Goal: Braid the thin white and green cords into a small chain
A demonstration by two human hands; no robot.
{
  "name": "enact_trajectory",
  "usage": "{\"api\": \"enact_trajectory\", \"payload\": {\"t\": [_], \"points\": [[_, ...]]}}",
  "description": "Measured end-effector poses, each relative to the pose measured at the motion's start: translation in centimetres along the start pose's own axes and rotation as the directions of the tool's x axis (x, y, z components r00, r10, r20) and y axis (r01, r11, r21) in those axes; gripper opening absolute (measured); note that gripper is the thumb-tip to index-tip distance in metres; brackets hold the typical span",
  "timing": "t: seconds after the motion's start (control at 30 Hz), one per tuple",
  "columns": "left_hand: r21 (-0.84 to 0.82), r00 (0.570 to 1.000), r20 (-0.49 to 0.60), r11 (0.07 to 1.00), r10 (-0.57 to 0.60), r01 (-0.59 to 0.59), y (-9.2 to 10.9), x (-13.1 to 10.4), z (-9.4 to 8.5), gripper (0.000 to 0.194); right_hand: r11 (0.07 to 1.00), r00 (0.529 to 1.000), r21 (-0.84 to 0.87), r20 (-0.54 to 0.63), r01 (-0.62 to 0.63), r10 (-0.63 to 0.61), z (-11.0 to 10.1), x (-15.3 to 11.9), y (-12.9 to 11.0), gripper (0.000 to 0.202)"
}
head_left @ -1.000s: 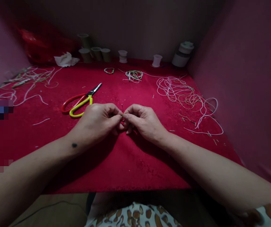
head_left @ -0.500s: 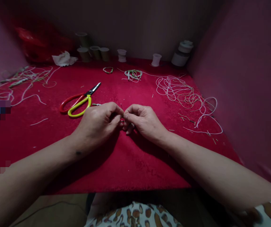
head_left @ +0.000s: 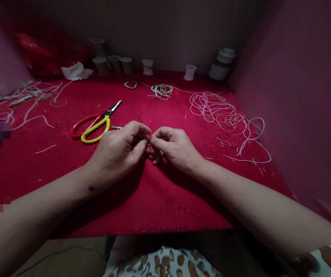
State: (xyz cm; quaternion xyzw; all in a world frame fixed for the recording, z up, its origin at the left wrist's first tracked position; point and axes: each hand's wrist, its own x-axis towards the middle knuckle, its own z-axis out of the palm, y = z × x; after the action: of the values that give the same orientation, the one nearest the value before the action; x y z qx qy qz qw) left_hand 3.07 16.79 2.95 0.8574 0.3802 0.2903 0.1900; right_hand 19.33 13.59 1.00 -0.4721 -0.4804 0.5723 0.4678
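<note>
My left hand (head_left: 119, 148) and my right hand (head_left: 171, 143) meet above the middle of the cloth, thumbs and forefingers pinched and nearly touching. A thin cord is held between the fingertips, mostly hidden by them. Past the back of my left hand shows the pale looped end of a small braided cord (head_left: 116, 127); whether it joins what I hold is hidden. Scissors (head_left: 96, 125) with one red and one yellow handle lie just left of my left hand, tips pointing away.
On the red cloth (head_left: 159, 207), tangled cords (head_left: 214, 109) lie right and more cords (head_left: 35, 94) left. A coiled braided cord (head_left: 162, 90) and a small braided loop (head_left: 130, 85) sit farther back. Behind stand several spools (head_left: 147, 67), a jar (head_left: 220, 65), crumpled tissue (head_left: 77, 72) and a red bag (head_left: 44, 54).
My left hand has lifted slightly, its forefinger raised a little from the thumb. My right hand stays almost still. The whole view has shifted slightly.
</note>
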Motion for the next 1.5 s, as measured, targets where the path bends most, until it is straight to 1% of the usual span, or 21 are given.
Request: {"api": "enact_trajectory", "payload": {"t": [0.1, 0.27, 0.5, 0.63, 0.7, 0.8, 0.87, 0.97, 1.03, 1.1, 1.17, 1.27, 1.37, 1.5], "points": [[-0.058, 1.0, 0.014, 0.998, -0.02, 0.02, -0.1, 0.0, 0.0, 0.015, 1.0, 1.0, 0.024, -0.004, 0.003, -0.003, 0.0, 0.0, 0.1, 0.023], [-0.163, 0.993, 0.051, 0.98, -0.109, 0.116, -0.1, 0.1, 0.1, 0.011, 1.0, 1.0, 0.014, -0.009, -0.012, 0.013, -0.1, 0.0, 0.0, 0.022], [-0.138, 0.997, 0.05, 0.988, -0.062, 0.069, 0.0, 0.3, -0.1, 0.007, 1.0, 1.0, -0.006, -0.011, -0.009, 0.009, -0.1, 0.0, -0.1, 0.023], [-0.222, 0.988, 0.131, 0.969, -0.08, 0.108, -0.2, 0.4, -0.2, 0.009, 1.0, 1.0, -0.021, -0.007, -0.003, 0.003, -0.1, -0.1, -0.2, 0.022], [-0.226, 0.989, 0.123, 0.968, -0.083, 0.11, -0.3, 0.6, -0.3, 0.009, 1.0, 1.0, -0.021, -0.005, -0.002, 0.002, -0.1, -0.1, -0.2, 0.022], [-0.144, 0.999, 0.024, 0.989, -0.026, 0.029, -0.2, 0.8, -0.5, 0.008, 0.999, 1.0, -0.031, -0.008, -0.009, 0.008, -0.1, -0.2, -0.2, 0.022], [-0.111, 0.999, -0.001, 0.993, 0.048, -0.048, -0.1, 0.9, -0.6, 0.01, 0.999, 1.0, -0.042, -0.01, -0.009, 0.009, -0.1, -0.2, -0.2, 0.022], [-0.08, 0.988, 0.035, 0.986, 0.149, -0.146, 0.1, 1.0, -0.8, 0.015, 0.999, 1.0, -0.054, -0.014, -0.003, 0.003, -0.2, -0.2, -0.3, 0.022], [-0.044, 0.979, 0.054, 0.98, 0.194, -0.192, 0.0, 0.9, -0.8, 0.018, 0.998, 1.0, -0.059, -0.015, 0.0, -0.001, -0.2, -0.1, -0.3, 0.021], [-0.01, 0.971, 0.053, 0.973, 0.233, -0.233, -0.2, 0.8, -0.7, 0.018, 0.999, 1.0, -0.054, -0.007, 0.003, -0.004, -0.2, 0.0, -0.2, 0.02], [0.01, 0.96, 0.028, 0.96, 0.28, -0.28, -0.5, 0.7, -0.5, 0.017, 0.999, 1.0, -0.038, 0.008, 0.009, -0.009, -0.2, -0.1, -0.2, 0.02], [0.024, 0.95, 0.012, 0.95, 0.312, -0.312, -0.9, 0.6, 0.0, 0.018, 0.999, 1.0, -0.023, 0.006, 0.024, -0.024, -0.1, -0.3, 0.0, 0.02], [0.014, 0.94, -0.035, 0.941, 0.34, -0.339, -1.2, 0.4, 0.4, 0.016, 1.0, 1.0, 0.006, -0.01, 0.025, -0.025, -0.2, -0.4, 0.2, 0.015], [0.004, 0.939, -0.072, 0.941, 0.337, -0.338, -1.4, 0.3, 0.7, 0.016, 1.0, 1.0, -0.001, -0.005, 0.028, -0.028, -0.3, -0.4, 0.5, 0.021]]}}
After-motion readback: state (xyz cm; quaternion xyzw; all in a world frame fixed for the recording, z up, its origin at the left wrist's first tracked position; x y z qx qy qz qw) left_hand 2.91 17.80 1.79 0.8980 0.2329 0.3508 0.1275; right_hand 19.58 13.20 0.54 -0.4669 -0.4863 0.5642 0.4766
